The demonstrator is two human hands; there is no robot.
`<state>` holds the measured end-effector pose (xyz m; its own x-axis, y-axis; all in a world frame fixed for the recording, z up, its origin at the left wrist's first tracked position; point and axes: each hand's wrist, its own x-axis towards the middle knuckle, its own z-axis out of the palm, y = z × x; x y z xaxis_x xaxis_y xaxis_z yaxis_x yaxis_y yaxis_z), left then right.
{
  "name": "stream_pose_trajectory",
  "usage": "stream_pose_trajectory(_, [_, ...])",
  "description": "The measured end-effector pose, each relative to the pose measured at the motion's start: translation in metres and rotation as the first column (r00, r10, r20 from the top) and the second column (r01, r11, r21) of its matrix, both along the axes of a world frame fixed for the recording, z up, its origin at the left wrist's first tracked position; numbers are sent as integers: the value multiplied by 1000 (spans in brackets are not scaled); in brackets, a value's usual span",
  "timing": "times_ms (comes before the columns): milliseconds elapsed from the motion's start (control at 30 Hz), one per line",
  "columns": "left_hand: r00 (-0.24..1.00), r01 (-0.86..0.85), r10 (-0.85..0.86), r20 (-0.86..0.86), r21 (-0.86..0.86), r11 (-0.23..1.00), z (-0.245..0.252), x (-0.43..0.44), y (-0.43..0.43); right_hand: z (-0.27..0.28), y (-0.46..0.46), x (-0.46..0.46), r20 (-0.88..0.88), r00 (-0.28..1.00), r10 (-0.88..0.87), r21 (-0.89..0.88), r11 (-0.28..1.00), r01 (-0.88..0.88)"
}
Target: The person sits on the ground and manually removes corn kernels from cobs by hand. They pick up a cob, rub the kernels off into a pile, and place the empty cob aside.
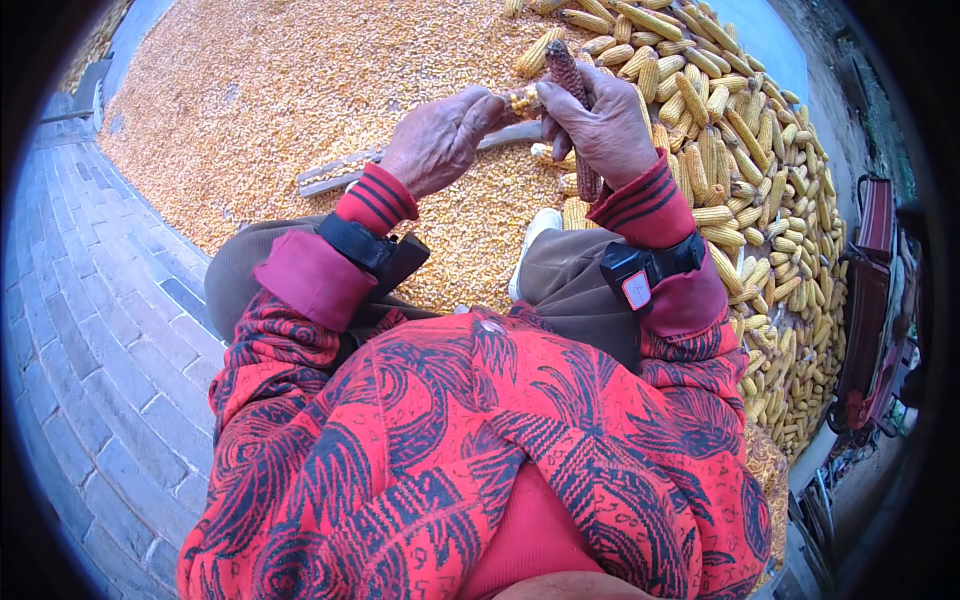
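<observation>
My left hand (444, 141) grips a partly shelled corn cob (523, 103) that still carries some yellow kernels near its visible end. Most of that cob is hidden by the fingers. In my right hand (604, 124) is a bare, dark red corn cob (568, 69), slanting up past the thumb, its lower end showing below the palm. The right fingertips meet the end of the partly shelled cob. Under both hands a grooved wooden strip (330, 180) lies on loose corn kernels (300, 90), with kernels in its groove.
A large heap of unshelled corn ears (750, 180) covers the right side. Grey paving bricks (112, 375) run along the left. My shoe (534, 240) rests among the kernels between my bent knees. Dark red objects (866, 300) stand at the far right.
</observation>
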<state>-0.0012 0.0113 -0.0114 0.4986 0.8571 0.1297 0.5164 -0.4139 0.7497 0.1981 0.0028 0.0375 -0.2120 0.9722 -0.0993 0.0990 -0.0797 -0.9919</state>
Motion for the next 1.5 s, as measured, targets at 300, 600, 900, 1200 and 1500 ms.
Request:
stream_pose_trajectory(300, [977, 1, 54, 209, -258, 966, 4, 12, -17, -8, -4, -5, -114, 984, 135, -4, 991, -136])
stream_pose_trajectory(600, [946, 35, 126, 299, -481, 876, 1, 15, -20, -11, -4, 3, -134, 980, 150, -88, 983, -163])
stream_pose_trajectory(900, [851, 200, 210, 480, -668, 717, 3, 16, -20, -20, -5, 4, -161, 978, 131, -122, 981, -152])
stream_pose_trajectory(1200, [827, 162, 215, 519, -587, 794, 0, 14, -20, -25, 0, 7, -205, 976, 67, -209, 972, -111])
stream_pose_trajectory(1500, [864, 114, 173, 473, -519, 847, 5, 12, -21, -30, -1, 2, -219, 975, 34, -207, 975, -81])
